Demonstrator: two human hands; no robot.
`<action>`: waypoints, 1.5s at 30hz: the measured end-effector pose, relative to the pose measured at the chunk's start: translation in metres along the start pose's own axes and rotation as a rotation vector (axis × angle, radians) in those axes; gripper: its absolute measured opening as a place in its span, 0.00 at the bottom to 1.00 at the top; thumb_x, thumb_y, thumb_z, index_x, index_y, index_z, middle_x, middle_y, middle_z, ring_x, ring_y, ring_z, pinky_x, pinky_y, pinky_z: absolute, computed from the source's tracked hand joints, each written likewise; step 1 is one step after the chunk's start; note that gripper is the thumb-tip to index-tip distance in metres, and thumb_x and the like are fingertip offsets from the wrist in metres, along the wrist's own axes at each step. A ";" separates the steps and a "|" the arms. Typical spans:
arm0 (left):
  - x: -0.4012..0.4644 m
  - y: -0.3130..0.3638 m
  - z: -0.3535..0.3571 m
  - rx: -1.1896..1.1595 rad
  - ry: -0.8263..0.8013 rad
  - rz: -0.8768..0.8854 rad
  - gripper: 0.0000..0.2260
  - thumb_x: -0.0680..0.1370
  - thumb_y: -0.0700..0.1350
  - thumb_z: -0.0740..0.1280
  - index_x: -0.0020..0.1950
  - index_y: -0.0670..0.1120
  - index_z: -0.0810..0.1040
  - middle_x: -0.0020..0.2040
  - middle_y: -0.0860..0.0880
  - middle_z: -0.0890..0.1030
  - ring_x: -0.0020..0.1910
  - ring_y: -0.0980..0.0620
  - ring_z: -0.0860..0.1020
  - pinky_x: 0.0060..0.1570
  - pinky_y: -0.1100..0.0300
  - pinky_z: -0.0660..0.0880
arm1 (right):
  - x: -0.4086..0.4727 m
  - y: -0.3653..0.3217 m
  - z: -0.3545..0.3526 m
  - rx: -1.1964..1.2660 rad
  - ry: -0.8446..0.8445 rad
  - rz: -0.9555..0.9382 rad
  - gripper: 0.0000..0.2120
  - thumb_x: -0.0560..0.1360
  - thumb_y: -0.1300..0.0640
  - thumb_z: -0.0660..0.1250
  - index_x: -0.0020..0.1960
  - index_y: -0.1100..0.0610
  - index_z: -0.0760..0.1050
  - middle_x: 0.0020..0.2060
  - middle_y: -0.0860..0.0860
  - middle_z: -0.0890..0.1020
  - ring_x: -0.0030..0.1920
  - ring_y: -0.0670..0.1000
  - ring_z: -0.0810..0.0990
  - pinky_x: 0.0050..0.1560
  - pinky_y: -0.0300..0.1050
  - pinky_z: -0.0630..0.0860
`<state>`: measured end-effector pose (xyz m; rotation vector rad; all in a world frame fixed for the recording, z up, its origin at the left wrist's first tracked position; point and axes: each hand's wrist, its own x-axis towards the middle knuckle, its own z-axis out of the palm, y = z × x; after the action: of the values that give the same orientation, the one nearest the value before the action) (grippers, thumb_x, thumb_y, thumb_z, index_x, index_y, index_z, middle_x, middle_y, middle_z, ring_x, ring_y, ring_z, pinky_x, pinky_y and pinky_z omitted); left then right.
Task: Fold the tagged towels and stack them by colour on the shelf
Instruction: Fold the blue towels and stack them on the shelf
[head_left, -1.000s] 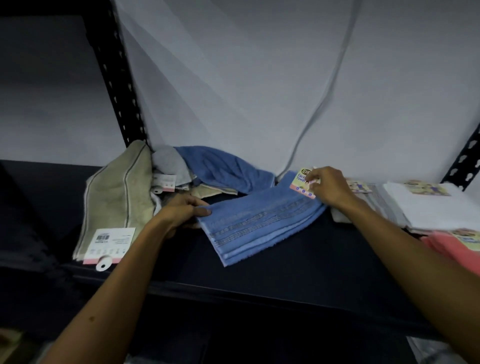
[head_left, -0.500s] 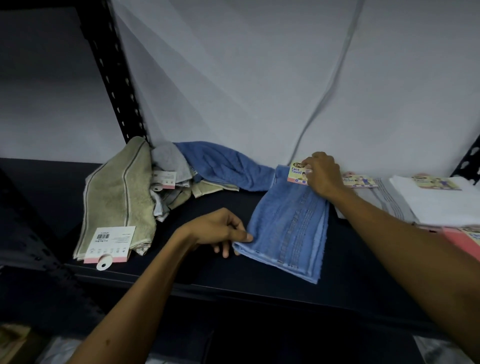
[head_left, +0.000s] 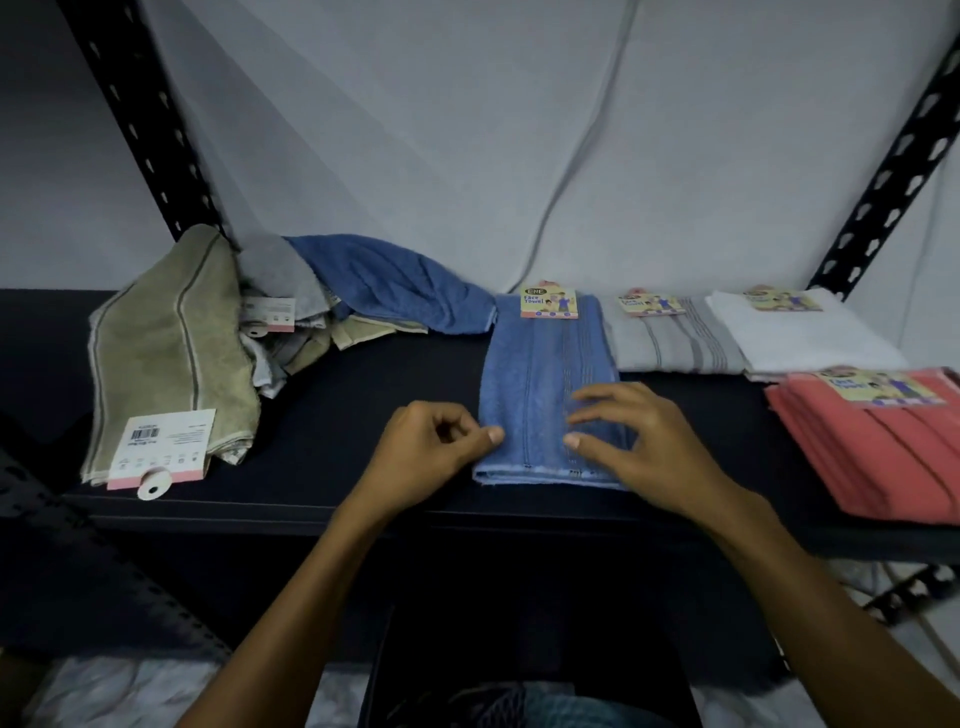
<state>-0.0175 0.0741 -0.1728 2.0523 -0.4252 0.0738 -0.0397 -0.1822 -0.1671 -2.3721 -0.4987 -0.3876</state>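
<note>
A folded blue towel with a yellow tag lies lengthwise on the black shelf, tag at the wall end. My left hand pinches its near left edge. My right hand rests flat on its near right part, fingers spread. To the right lie a folded grey striped towel, a white towel and a coral stack. At the left sits an unfolded heap: an olive towel, a grey one and a blue one.
Black perforated uprights stand at the back left and back right. A grey cable hangs down the pale wall. A large barcode tag dangles off the olive towel at the shelf's front edge.
The blue towel has been turned and squared up beside the grey one. My right hand left the tag and came down to the near end; my left hand moved to the near left edge.
</note>
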 end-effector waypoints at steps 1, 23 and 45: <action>-0.003 0.001 -0.001 -0.033 -0.020 0.020 0.09 0.70 0.52 0.77 0.37 0.49 0.82 0.29 0.55 0.76 0.29 0.60 0.71 0.33 0.62 0.68 | -0.009 0.000 -0.003 -0.021 -0.059 0.004 0.17 0.70 0.41 0.71 0.53 0.50 0.84 0.59 0.43 0.78 0.62 0.43 0.72 0.64 0.40 0.66; -0.018 0.002 0.008 0.441 0.069 0.321 0.11 0.70 0.57 0.75 0.46 0.53 0.82 0.38 0.55 0.77 0.37 0.58 0.75 0.36 0.56 0.73 | -0.018 -0.010 -0.032 -0.536 -0.107 -0.398 0.08 0.73 0.67 0.64 0.46 0.58 0.78 0.46 0.53 0.81 0.44 0.58 0.80 0.36 0.54 0.78; -0.015 0.004 0.009 0.462 0.103 0.214 0.22 0.66 0.71 0.65 0.48 0.57 0.82 0.41 0.59 0.80 0.40 0.61 0.77 0.38 0.58 0.75 | 0.001 -0.025 -0.044 -0.621 -0.289 -0.217 0.07 0.77 0.57 0.59 0.44 0.57 0.74 0.43 0.52 0.77 0.43 0.55 0.76 0.44 0.55 0.74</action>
<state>-0.0337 0.0690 -0.1773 2.4318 -0.6047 0.4408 -0.0570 -0.1940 -0.1203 -3.0079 -0.8760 -0.3288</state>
